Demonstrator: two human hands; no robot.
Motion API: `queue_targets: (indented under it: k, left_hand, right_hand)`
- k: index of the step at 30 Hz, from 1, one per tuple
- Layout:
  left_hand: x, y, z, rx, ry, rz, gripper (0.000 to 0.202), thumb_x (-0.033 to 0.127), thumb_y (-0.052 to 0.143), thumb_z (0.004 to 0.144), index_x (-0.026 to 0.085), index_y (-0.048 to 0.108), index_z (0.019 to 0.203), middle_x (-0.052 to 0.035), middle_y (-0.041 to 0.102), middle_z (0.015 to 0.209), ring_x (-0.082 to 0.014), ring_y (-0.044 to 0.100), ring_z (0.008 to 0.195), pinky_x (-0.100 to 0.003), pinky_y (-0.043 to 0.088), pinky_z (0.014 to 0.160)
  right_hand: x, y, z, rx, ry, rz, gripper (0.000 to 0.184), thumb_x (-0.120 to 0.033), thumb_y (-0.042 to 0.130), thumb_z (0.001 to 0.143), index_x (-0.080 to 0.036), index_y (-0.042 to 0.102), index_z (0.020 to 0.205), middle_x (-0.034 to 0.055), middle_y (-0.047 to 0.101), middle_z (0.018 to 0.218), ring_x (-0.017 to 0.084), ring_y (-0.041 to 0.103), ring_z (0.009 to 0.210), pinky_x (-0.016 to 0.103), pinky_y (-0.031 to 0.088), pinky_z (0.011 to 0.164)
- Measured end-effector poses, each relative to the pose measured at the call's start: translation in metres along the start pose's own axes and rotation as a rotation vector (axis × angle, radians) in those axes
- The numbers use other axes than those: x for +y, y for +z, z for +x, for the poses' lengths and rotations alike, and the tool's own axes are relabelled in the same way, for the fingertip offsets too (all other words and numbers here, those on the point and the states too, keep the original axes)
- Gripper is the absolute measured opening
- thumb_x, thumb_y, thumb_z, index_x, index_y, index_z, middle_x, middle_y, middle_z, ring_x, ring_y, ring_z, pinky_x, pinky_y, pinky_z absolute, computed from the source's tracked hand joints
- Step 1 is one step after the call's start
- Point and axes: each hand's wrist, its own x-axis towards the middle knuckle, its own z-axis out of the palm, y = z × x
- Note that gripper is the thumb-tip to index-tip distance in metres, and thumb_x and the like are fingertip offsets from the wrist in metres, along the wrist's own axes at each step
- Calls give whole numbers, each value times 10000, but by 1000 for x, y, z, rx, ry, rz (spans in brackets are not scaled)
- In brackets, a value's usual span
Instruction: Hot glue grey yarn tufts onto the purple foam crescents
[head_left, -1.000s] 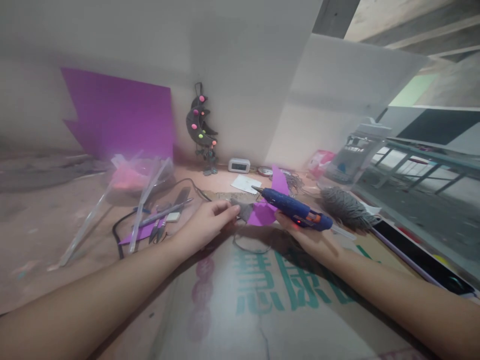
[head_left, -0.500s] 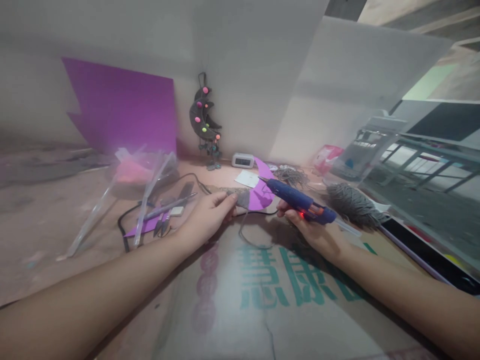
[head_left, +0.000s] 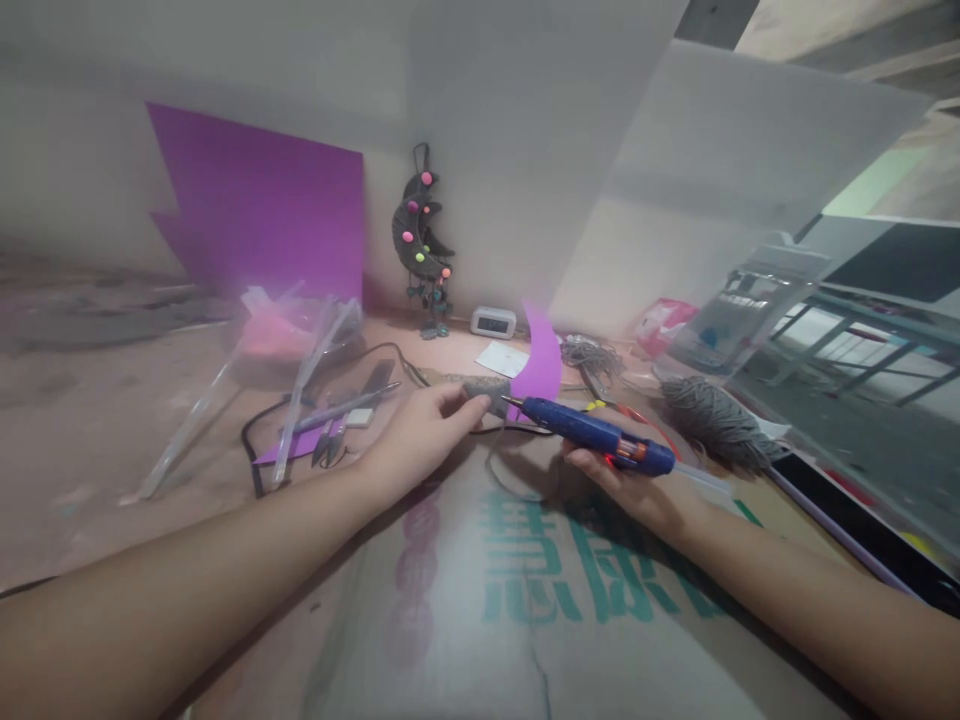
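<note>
Pinched in the left hand (head_left: 424,425) at centre, the purple crescent (head_left: 538,362) wears a grey covering (head_left: 498,388) on its near-left end, its far stretch still bare, while the right hand (head_left: 637,497) grips the blue glue gun (head_left: 581,425).

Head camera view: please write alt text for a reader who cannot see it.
The right hand holds a blue glue gun close to a curved purple-and-gray piece in the left hand; behind is a dark moon ornament.
</note>
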Motion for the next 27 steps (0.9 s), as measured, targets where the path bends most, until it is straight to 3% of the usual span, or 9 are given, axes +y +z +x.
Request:
queue_targets:
  k: [14,27]
  left_hand:
    - [-7,1,2,103,89,-73,283,424,498,858,169,574,762,4,603,736,-127,500,638,-223,355,557]
    - [1,0,-1,75,135,-100,234,376,491,870,171,582,801,1,639,819,-135,533,704,-229,377,631]
  right_hand:
    - [7,-2,-1,6,12,-147,238,-424,541,834,-234,539,691,12,599,674,196,583,649,306,476,585]
    - [-9,-1,2,-72,35,-101,277,-449,570,811,-216,517,671,14,571,618,167,539,566,296,433,518]
